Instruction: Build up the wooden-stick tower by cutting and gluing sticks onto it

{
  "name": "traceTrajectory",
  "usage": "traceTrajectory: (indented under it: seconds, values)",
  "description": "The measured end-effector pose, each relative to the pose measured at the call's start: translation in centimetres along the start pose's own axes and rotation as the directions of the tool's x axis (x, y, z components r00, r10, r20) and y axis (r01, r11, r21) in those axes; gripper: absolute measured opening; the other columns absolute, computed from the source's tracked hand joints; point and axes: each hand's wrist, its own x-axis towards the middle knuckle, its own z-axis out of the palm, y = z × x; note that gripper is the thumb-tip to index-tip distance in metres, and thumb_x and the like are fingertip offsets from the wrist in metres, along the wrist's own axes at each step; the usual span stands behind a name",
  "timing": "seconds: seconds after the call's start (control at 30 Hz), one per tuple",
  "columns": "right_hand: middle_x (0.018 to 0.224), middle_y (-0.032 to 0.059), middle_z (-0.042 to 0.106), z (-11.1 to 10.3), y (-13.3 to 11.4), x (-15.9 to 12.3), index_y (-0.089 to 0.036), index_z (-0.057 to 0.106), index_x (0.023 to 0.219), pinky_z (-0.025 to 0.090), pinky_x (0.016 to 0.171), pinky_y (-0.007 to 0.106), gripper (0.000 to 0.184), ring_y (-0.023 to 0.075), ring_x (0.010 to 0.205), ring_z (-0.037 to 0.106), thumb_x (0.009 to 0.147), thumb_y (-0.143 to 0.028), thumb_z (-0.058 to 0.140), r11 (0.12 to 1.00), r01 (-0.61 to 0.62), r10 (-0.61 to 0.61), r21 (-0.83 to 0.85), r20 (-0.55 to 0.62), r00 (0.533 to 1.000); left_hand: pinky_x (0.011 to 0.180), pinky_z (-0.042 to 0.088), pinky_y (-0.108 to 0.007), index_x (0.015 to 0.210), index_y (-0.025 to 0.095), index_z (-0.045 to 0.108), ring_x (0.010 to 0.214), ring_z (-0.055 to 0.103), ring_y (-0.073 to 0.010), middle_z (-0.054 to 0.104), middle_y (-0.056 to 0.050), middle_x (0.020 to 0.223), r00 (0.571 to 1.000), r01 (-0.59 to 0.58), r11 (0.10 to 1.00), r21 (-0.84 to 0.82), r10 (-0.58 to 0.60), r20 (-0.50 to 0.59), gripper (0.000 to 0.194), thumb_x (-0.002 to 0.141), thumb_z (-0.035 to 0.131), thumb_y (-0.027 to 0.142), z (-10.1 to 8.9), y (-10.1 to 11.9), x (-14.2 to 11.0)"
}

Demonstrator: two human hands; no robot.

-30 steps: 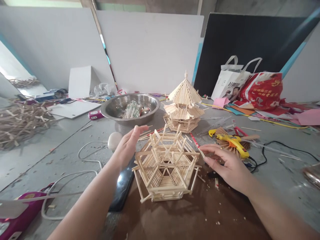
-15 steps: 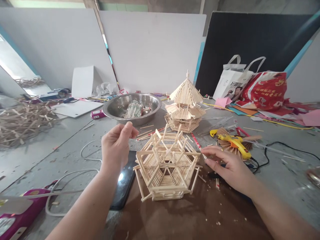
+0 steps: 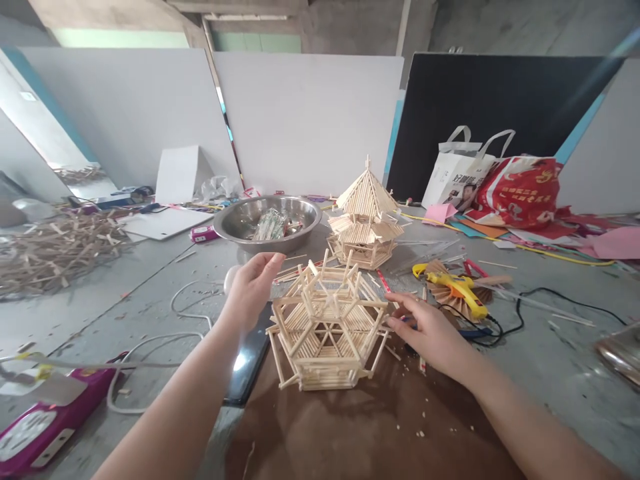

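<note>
A hexagonal frame of thin wooden sticks [image 3: 327, 330] stands on a brown board [image 3: 380, 427] in front of me. My left hand [image 3: 250, 287] hovers just left of the frame's upper edge, fingers stretched toward it and holding nothing. My right hand [image 3: 430, 330] lies flat on the table at the frame's right side, its fingertips touching the frame's right corner. A finished stick pagoda [image 3: 367, 213] stands behind the frame.
A steel bowl [image 3: 267, 223] with packets sits behind my left hand. A yellow glue gun [image 3: 457, 287] with a black cord lies to the right. A black phone [image 3: 247, 363], a white cable [image 3: 150, 340] and a pink device [image 3: 50, 423] lie left. A heap of sticks [image 3: 55, 243] is far left, bags [image 3: 520, 190] back right.
My left hand closed to a pinch, then stretched out again toward the frame. My right hand slid left to the frame's corner. The camera tilted up a little.
</note>
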Motion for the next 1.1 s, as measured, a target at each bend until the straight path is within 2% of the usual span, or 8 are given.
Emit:
traceTrajectory:
  seconds: [0.13, 0.27, 0.4, 0.57, 0.73, 0.9, 1.0, 1.1]
  values:
    - [0.106, 0.0085, 0.060, 0.3, 0.0, 0.2, -0.018, 0.045, 0.119, 0.043, 0.082, 0.035, 0.044, 0.0197, 0.093, 0.057, 0.078, -0.034, 0.046, 0.996, -0.059, 0.055, 0.065, 0.073, 0.996, 0.069, 0.043, -0.028, 0.088, 0.020, 0.062, 0.090, 0.056, -0.0211, 0.062, -0.006, 0.101, 0.982, 0.179, 0.967, -0.180, -0.165, 0.089, 0.045, 0.068, 0.049, 0.058, 0.0, -2.2, -0.5]
    - [0.104, 0.0068, 0.062, 0.8, 0.5, 0.6, -0.018, 0.045, 0.118, 0.044, 0.083, 0.034, 0.044, 0.0201, 0.093, 0.058, 0.077, -0.033, 0.048, 0.978, -0.089, 0.064, 0.190, 0.131, 0.989, 0.073, 0.044, -0.029, 0.095, 0.020, 0.062, 0.087, 0.058, -0.0200, 0.064, -0.005, 0.100, 0.962, 0.261, 0.900, -0.348, -0.212, 0.172, 0.048, 0.071, 0.047, 0.059, 0.5, -3.7, -2.4]
    - [0.107, 0.0061, 0.061, 1.4, 1.6, 1.3, -0.018, 0.048, 0.115, 0.045, 0.081, 0.030, 0.042, 0.0182, 0.095, 0.058, 0.075, -0.033, 0.051, 0.934, -0.081, 0.040, 0.347, 0.126, 0.991, 0.081, 0.042, -0.031, 0.100, 0.020, 0.061, 0.091, 0.058, -0.0218, 0.066, -0.004, 0.098, 0.964, 0.232, 0.880, -0.415, -0.149, 0.222, 0.049, 0.073, 0.046, 0.057, 1.2, -3.6, -4.2]
    - [0.099, 0.0056, 0.064, 1.4, 2.3, 2.1, -0.017, 0.053, 0.108, 0.049, 0.074, 0.030, 0.039, 0.0168, 0.086, 0.060, 0.070, -0.028, 0.056, 0.879, -0.093, 0.043, 0.467, 0.118, 0.992, 0.083, 0.042, -0.030, 0.106, 0.020, 0.058, 0.097, 0.056, -0.0221, 0.064, -0.004, 0.104, 0.976, 0.182, 0.885, -0.428, -0.111, 0.185, 0.046, 0.075, 0.047, 0.053, 1.7, -2.6, -5.6]
    - [0.091, 0.0055, 0.064, 0.3, 1.6, 1.7, -0.014, 0.056, 0.102, 0.047, 0.079, 0.033, 0.038, 0.0163, 0.082, 0.060, 0.066, -0.025, 0.061, 0.887, -0.092, 0.033, 0.453, 0.137, 0.990, 0.076, 0.046, -0.030, 0.108, 0.020, 0.056, 0.092, 0.058, -0.0219, 0.064, -0.005, 0.099, 0.975, 0.199, 0.888, -0.414, -0.136, 0.175, 0.047, 0.075, 0.047, 0.052, 1.5, -1.8, -6.6]
    - [0.089, 0.0047, 0.063, -1.2, 1.4, 1.1, -0.014, 0.054, 0.108, 0.046, 0.076, 0.032, 0.046, 0.0148, 0.080, 0.059, 0.063, -0.022, 0.064, 0.897, -0.105, 0.001, 0.430, 0.234, 0.972, 0.073, 0.047, -0.030, 0.117, 0.023, 0.049, 0.086, 0.059, -0.0191, 0.062, -0.005, 0.102, 0.960, 0.220, 0.895, -0.389, -0.127, 0.250, 0.051, 0.074, 0.050, 0.050, 1.0, -1.5, -7.0]
    - [0.089, 0.0046, 0.062, -1.6, 1.8, 1.1, -0.014, 0.054, 0.107, 0.046, 0.074, 0.031, 0.048, 0.0145, 0.080, 0.059, 0.062, -0.022, 0.065, 0.884, -0.124, -0.017, 0.451, 0.297, 0.955, 0.068, 0.047, -0.027, 0.110, 0.021, 0.054, 0.079, 0.058, -0.0174, 0.062, -0.005, 0.094, 0.946, 0.200, 0.919, -0.339, -0.091, 0.311, 0.047, 0.073, 0.051, 0.050, 0.9, -1.6, -7.0]
    - [0.090, 0.0045, 0.062, -1.6, 1.9, 1.1, -0.014, 0.054, 0.107, 0.046, 0.074, 0.030, 0.048, 0.0145, 0.082, 0.059, 0.061, -0.021, 0.066, 0.857, -0.161, -0.013, 0.490, 0.332, 0.943, 0.057, 0.045, -0.024, 0.101, 0.019, 0.059, 0.067, 0.056, -0.0146, 0.062, -0.003, 0.081, 0.950, 0.170, 0.930, -0.325, -0.068, 0.304, 0.042, 0.071, 0.055, 0.049, 0.9, -1.9, -6.8]
